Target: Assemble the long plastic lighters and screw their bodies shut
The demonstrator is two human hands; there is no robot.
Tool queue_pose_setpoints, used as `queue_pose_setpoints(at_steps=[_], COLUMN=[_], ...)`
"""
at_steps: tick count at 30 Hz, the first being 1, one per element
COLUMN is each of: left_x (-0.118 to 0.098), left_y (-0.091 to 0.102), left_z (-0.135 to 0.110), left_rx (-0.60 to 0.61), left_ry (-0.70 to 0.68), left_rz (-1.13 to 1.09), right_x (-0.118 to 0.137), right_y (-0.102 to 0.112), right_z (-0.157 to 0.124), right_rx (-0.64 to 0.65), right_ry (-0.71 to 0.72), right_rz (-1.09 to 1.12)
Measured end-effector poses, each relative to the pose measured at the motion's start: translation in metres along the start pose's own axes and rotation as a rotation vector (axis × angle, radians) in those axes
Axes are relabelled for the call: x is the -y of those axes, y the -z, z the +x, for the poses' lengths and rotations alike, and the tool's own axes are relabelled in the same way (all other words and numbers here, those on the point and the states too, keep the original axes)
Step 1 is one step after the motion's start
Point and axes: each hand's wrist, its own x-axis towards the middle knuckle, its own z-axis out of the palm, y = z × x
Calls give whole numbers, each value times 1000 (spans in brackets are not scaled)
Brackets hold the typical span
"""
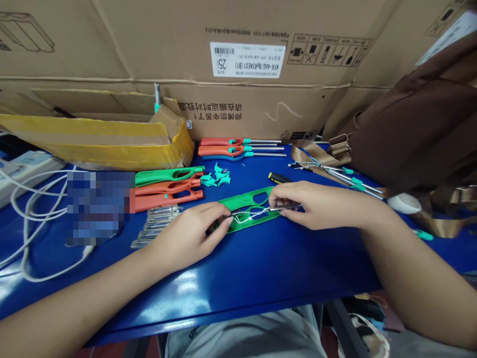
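A green plastic lighter shell [249, 209] lies open-side up on the blue table [242, 278] in front of me. My left hand [190, 233] pinches its near left end, fingertips closed on a thin white wire [248, 215] that runs along the shell. My right hand [313, 204] rests on the shell's right end and is closed on a slim metal tube [285, 208] laid into it. A black-and-yellow screwdriver [278, 177] lies just behind my right hand.
Green and orange shell halves [167, 186] and several metal parts [156, 223] lie to the left. Teal small pieces [216, 176], assembled lighters [231, 147], metal tubes [346, 179], a yellow-taped box [104, 139], white cables [33, 214], a brown bag [417, 124] and cardboard cartons surround the spot.
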Motion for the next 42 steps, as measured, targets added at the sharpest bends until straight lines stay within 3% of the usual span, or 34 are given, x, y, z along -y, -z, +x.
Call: queue_pose_setpoints(at_steps=[6,14,17,25,42], left_x=[1,2,2,2,7], left_y=[3,1,1,1,3], left_z=[-1,-1,0,-1,-2], left_rx=[39,62,53,58,73], left_ry=[27,57,55,32,-152], left_rz=[23,17,21,60,340], right_x=[3,5,2,-2,-4], right_y=[1,0,-1,0,2], right_z=[0,7,6,2,2], right_rx=[45,-127,-119,64,143], right_ry=[42,203,151,10,-77], right_rz=[39,-1,-32,39,-2])
